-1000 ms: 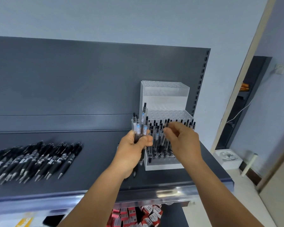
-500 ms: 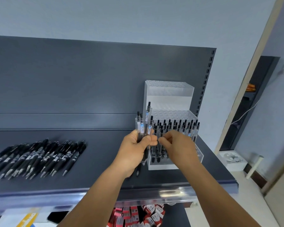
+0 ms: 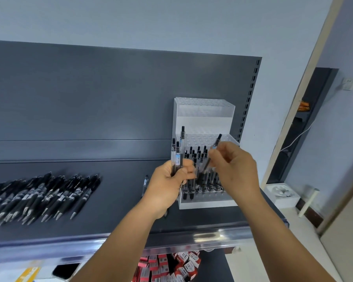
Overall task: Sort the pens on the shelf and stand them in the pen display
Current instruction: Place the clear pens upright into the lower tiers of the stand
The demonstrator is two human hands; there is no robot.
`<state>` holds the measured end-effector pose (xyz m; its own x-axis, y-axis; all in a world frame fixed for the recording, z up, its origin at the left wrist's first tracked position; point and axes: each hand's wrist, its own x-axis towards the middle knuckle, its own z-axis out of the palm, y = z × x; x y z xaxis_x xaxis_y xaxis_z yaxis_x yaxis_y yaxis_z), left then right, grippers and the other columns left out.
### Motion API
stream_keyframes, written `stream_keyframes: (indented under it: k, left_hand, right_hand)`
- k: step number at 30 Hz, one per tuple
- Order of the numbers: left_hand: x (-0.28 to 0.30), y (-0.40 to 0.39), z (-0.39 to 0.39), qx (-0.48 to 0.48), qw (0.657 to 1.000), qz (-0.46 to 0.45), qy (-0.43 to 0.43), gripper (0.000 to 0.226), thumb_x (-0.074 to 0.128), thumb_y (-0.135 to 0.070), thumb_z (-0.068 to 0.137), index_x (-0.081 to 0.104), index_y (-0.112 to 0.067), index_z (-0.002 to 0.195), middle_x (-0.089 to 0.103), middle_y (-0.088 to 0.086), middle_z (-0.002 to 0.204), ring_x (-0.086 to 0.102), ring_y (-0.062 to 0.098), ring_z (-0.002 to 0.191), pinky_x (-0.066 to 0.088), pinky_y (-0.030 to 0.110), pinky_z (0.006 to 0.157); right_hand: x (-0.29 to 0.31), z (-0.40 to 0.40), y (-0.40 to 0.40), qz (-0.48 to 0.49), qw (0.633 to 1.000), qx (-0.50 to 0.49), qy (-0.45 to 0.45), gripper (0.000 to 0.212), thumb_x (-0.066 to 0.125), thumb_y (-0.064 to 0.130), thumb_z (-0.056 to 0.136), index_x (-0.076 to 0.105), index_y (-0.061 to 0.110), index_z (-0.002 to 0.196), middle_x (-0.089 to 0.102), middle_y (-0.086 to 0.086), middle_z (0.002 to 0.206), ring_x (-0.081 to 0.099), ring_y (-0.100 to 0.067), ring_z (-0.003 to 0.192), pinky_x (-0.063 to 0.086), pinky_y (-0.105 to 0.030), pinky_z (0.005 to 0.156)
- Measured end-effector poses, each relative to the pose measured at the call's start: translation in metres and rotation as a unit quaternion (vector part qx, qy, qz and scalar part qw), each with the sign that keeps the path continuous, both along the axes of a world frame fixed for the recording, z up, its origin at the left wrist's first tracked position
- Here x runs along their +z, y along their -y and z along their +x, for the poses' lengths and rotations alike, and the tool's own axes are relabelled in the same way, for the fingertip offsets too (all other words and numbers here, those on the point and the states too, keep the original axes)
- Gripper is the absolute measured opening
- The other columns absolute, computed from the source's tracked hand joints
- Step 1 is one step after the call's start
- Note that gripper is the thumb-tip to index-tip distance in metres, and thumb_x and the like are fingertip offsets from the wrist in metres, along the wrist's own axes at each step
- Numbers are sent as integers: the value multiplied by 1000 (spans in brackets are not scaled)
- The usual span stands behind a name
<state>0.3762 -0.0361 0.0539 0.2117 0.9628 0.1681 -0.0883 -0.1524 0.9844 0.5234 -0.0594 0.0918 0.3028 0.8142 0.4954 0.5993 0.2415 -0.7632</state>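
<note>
The job looks partly done: the front tier of the clear acrylic pen display (image 3: 204,202) at the right end of the dark shelf (image 3: 114,216) already holds a cluster of clear-barrelled pens standing upright (image 3: 199,159), while the middle tier shows mostly bare holes and the top tier looks bare too. A good deal remains, by my reckoning: a big heap of black pens (image 3: 39,198) lies flat on the shelf well to the left, and one lone clear pen (image 3: 145,185) lies just beside the left wrist. The left hand (image 3: 167,186) is fisted round a small bundle of clear pens (image 3: 177,153), holding them upright with their clicker ends poking above the knuckles, right in front of the display's left edge. The right hand (image 3: 232,167) pinches a single pen (image 3: 211,157) between thumb and fingertips, tilted, its clicker end up and to the right and its tip angled down over the front rows; the other fingers curl loosely. Neither grip is slack.
</note>
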Motion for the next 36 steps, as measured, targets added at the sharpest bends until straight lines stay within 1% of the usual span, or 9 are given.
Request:
stream_keyframes:
  k: [7, 12, 16, 20, 24, 27, 30, 33, 36]
  left_hand:
    - [-2, 0, 2, -8, 1000, 10, -2, 22, 38, -6, 101, 56, -20, 103, 71, 1, 97, 69, 13, 93, 50, 26, 86]
    - [-2, -1, 1, -17, 1000, 13, 2, 23, 40, -6, 100, 58, -20, 104, 71, 1, 101, 69, 10, 94, 51, 22, 83]
    - [-1, -1, 0, -16, 1000, 22, -7, 25, 41, -6, 100, 59, -23, 102, 72, -2, 101, 69, 6, 93, 51, 18, 85]
    - [-2, 1, -2, -24, 999, 21, -13, 24, 40, -7, 100, 58, -22, 105, 71, -5, 100, 68, 5, 94, 51, 14, 86]
    - [-1, 3, -2, -31, 999, 17, -18, 24, 39, -7, 100, 58, -21, 105, 72, -5, 99, 69, 6, 93, 51, 19, 87]
    - [0, 6, -1, -44, 999, 11, -16, 22, 40, -6, 100, 58, -18, 105, 72, 1, 99, 70, 12, 93, 52, 24, 87]
    - [2, 8, 2, -69, 997, 15, -32, 21, 42, -5, 99, 61, -11, 104, 74, 4, 94, 70, 13, 89, 53, 24, 84]
    - [3, 13, 7, -87, 994, 26, -56, 20, 43, -5, 99, 62, -10, 97, 73, -7, 81, 68, 4, 79, 52, 21, 81]
    - [3, 14, 11, -75, 995, 19, -56, 23, 43, -6, 99, 63, -18, 99, 73, -10, 85, 67, 4, 84, 51, 22, 85]
  right_hand:
    - [-22, 9, -12, -36, 998, -26, 49, 16, 59, 27, 91, 61, 16, 80, 64, 0, 70, 61, -22, 71, 51, -35, 67]
    - [-20, 5, -17, -34, 997, -16, 67, 10, 60, 27, 91, 67, 19, 93, 61, 12, 73, 60, -11, 73, 47, -24, 69]
    - [-23, 2, -18, -60, 994, -12, 86, 13, 59, 26, 92, 65, 15, 94, 61, 8, 75, 58, -12, 71, 42, -23, 62]
    - [-30, 0, -19, -145, 977, -16, 156, 16, 55, 29, 94, 63, 14, 96, 62, 2, 78, 52, -11, 66, 32, -13, 50]
    - [-31, 0, -18, -176, 969, -23, 171, 18, 55, 32, 94, 61, 15, 98, 65, 2, 83, 53, -12, 69, 36, -23, 56]
    - [-25, 0, -11, -106, 986, -36, 124, 19, 56, 39, 91, 52, 20, 94, 57, 7, 78, 51, -9, 67, 37, -23, 57]
    - [-8, -8, 0, -38, 998, 23, 38, 14, 58, 37, 89, 58, 23, 87, 56, 2, 72, 49, -6, 61, 40, -19, 54]
    - [4, -15, 11, -42, 994, 103, -2, 13, 61, 21, 88, 66, 14, 79, 62, -5, 79, 51, 2, 56, 40, -6, 47]
    - [7, -9, 11, -41, 993, 101, -39, 15, 60, 17, 90, 69, 13, 79, 64, -1, 72, 52, 3, 53, 39, -7, 48]
